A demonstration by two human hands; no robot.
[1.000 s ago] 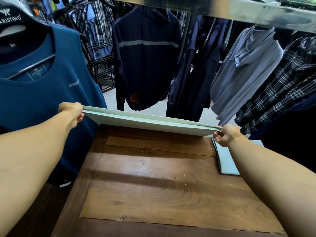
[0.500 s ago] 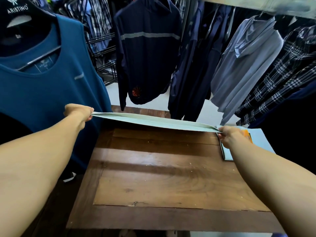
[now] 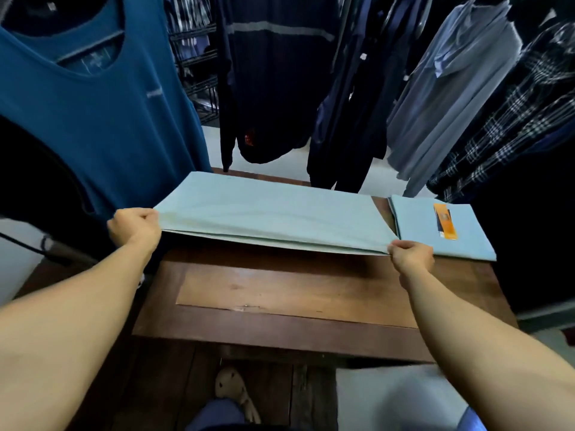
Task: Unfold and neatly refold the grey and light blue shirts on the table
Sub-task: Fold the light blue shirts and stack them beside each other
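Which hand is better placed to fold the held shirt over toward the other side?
Probably the left hand: its end of the shirt overhangs the table. The right hand is crowded by the folded shirt beside it.

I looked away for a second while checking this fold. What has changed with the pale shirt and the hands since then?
The pale shirt, seen edge-on before, now shows its broad top over the far part of the table. Left hand and right hand still pinch its near corners. The folded shirt with the orange tag stays at the right.
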